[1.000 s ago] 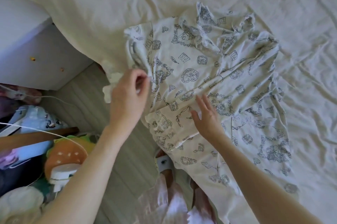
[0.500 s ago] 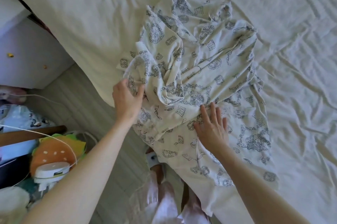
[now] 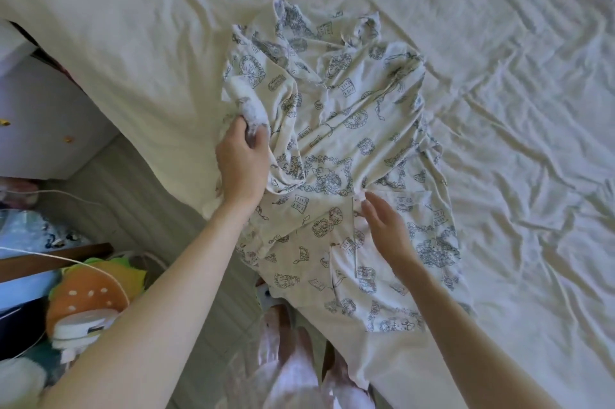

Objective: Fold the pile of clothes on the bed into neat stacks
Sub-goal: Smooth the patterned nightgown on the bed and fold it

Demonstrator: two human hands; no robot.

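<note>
Printed garment [image 3: 339,149]: cream cloth with grey-blue line drawings, lying rumpled at the centre of the frame on the bed [image 3: 133,25], its lower part hanging over the mattress edge; one white ruffled trim bunched at its left side. Left hand [image 3: 241,165]: centre-left, fingers curled round that ruffled edge, gripping it. Right hand [image 3: 386,225]: lower centre, fingers straight and slightly spread, fingertips touching the cloth, holding nothing; the two hands apart. Bed: wrinkled off-white sheet filling the upper and right of the frame. Floor [image 3: 133,208]: pale planks, lower left. Burger-shaped plush toy [image 3: 90,292]: lower left; white cable [image 3: 66,258] crossing above it. White cabinet [image 3: 43,119]: left edge.
</note>
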